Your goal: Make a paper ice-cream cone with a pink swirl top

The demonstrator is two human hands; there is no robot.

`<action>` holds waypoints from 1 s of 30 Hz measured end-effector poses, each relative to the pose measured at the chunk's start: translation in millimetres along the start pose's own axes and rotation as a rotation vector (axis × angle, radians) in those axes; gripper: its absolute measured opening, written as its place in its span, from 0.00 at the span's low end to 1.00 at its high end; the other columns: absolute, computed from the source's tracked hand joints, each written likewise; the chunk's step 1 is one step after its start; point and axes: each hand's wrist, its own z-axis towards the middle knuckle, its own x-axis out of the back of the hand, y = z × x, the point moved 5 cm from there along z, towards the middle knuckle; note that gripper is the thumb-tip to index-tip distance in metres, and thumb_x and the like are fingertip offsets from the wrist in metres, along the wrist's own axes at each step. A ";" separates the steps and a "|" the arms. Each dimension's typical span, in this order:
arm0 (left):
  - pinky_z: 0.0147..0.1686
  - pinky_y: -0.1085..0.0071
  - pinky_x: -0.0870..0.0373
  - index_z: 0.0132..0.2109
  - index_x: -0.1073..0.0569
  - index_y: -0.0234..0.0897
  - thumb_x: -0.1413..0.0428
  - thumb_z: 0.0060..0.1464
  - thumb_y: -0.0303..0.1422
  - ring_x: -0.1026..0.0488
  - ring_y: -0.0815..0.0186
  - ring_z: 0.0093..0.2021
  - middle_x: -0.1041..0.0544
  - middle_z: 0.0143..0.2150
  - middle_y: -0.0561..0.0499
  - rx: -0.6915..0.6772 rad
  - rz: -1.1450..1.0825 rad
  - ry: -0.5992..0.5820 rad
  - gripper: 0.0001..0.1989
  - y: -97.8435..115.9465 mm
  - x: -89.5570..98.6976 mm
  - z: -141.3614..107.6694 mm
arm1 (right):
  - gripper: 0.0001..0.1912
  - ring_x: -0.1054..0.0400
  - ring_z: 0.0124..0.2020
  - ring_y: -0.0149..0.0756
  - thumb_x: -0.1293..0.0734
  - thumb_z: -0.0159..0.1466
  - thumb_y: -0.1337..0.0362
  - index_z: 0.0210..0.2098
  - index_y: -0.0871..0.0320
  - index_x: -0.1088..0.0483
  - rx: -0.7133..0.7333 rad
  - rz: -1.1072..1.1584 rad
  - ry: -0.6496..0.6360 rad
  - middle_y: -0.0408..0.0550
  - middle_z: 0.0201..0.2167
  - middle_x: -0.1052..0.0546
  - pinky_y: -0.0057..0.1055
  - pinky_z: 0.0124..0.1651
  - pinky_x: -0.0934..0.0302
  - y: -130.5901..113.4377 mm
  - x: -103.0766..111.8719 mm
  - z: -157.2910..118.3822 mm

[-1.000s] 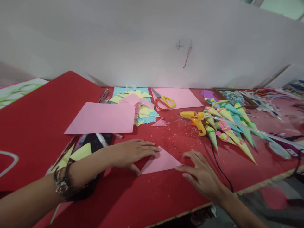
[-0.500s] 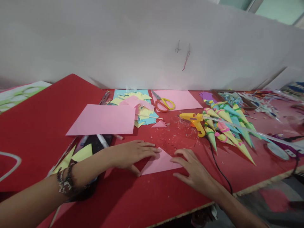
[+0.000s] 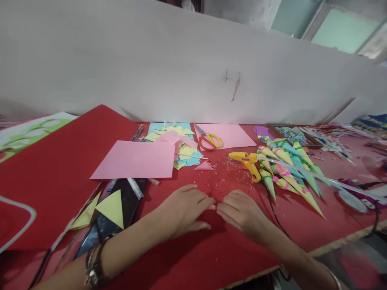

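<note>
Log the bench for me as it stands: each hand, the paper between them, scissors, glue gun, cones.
Left hand: at the pink paper, thumb held apart
Right hand: at the same paper, fingers curled
Pink paper: mostly hidden, sliver showing between hands; grip unclear
Scissors: partly on the far pink sheet
Glue gun: yellow, lying beside the paper cones
Paper cones: heaped on the red table, right side

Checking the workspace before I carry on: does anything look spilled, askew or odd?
Yes: small scraps litter the red table around the yellow glue gun, like uncleared waste. The long clear stick behind it slants across the paper cones, an awkward overlap.
</note>
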 end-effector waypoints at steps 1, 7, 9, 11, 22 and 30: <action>0.40 0.64 0.36 0.38 0.32 0.35 0.47 0.52 0.38 0.27 0.62 0.33 0.23 0.33 0.50 0.004 0.057 0.050 0.11 4.0 2.7 2.1 | 0.17 0.41 0.24 0.31 0.47 0.65 0.67 0.26 0.60 0.32 -0.019 0.048 0.027 0.45 0.21 0.30 0.29 0.31 0.50 -1.5 5.2 3.8; 0.22 0.70 0.44 0.24 0.38 0.37 0.59 0.55 0.24 0.38 0.70 0.15 0.32 0.16 0.56 -0.023 0.322 0.347 0.14 15.4 23.1 -0.6 | 0.18 0.44 0.21 0.28 0.48 0.66 0.62 0.23 0.58 0.36 -0.207 0.356 0.014 0.41 0.18 0.33 0.26 0.27 0.53 -1.9 19.7 24.5; 0.21 0.70 0.47 0.22 0.39 0.38 0.60 0.54 0.24 0.41 0.70 0.14 0.34 0.14 0.57 -0.035 0.356 0.389 0.15 15.2 27.9 -6.3 | 0.18 0.45 0.20 0.27 0.48 0.65 0.62 0.22 0.58 0.38 -0.219 0.426 -0.017 0.40 0.17 0.34 0.25 0.26 0.53 -3.3 19.5 28.7; 0.21 0.70 0.48 0.21 0.39 0.38 0.59 0.54 0.24 0.43 0.70 0.14 0.36 0.13 0.58 -0.033 0.379 0.401 0.15 12.9 30.9 -13.2 | 0.17 0.44 0.21 0.26 0.47 0.65 0.62 0.23 0.58 0.37 -0.225 0.481 -0.041 0.40 0.18 0.34 0.24 0.27 0.52 -3.8 18.9 30.8; 0.21 0.70 0.48 0.21 0.39 0.40 0.60 0.54 0.24 0.42 0.69 0.14 0.38 0.12 0.57 0.171 0.504 0.410 0.16 -45.3 38.8 -70.8 | 0.14 0.40 0.22 0.26 0.43 0.63 0.62 0.23 0.59 0.36 -0.409 0.577 -0.098 0.40 0.20 0.33 0.22 0.27 0.49 25.4 15.3 11.1; 0.27 0.72 0.36 0.39 0.30 0.37 0.53 0.52 0.35 0.29 0.64 0.29 0.24 0.30 0.49 0.264 0.091 0.282 0.11 -28.6 37.4 -57.9 | 0.13 0.37 0.24 0.26 0.43 0.64 0.61 0.28 0.59 0.31 -0.267 0.590 -0.174 0.41 0.23 0.27 0.22 0.29 0.47 10.1 3.2 25.9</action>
